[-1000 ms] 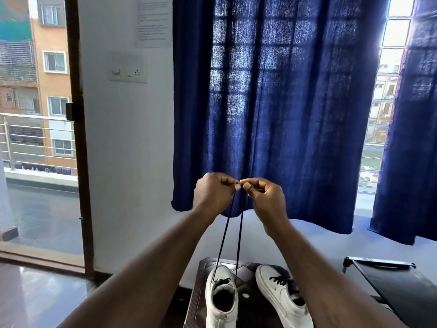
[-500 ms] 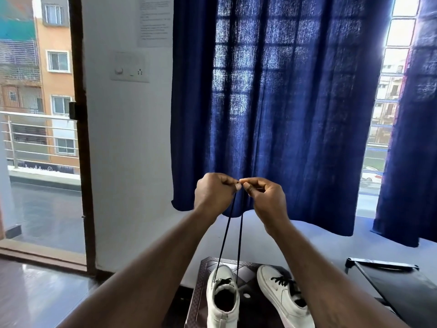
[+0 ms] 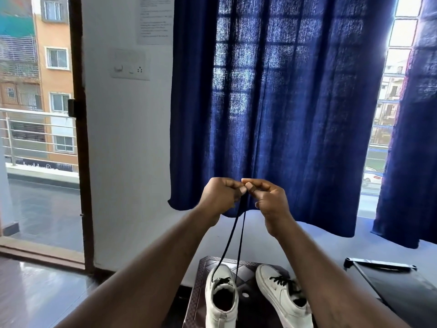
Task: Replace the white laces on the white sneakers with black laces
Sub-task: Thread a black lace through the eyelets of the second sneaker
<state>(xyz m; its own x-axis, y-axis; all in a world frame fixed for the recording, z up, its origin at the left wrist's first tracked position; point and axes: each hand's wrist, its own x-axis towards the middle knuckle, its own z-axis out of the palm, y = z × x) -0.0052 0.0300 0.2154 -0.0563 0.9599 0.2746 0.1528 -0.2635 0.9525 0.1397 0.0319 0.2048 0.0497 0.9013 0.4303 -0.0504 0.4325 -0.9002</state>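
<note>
Black lace (image 3: 240, 245) pinched taut: left hand (image 3: 220, 197), right hand (image 3: 269, 200).

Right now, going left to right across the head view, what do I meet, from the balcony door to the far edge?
Dark brown wooden door frame → white wall switch plate → white low-top sneaker with a thin black lace drawn up from it → second white sneaker, already laced in black → black flat-topped stand.

Bottom-centre sneaker (image 3: 221, 301): heel cut off by btm edge. 2nd sneaker (image 3: 279, 292): heel side hidden behind R forearm (image 3: 319, 268). Tips of black lace (image 3: 236, 237) buried in pinching fingers (image 3: 251, 186). Wall notice (image 3: 155, 20), upper left: text too small to read.
</note>
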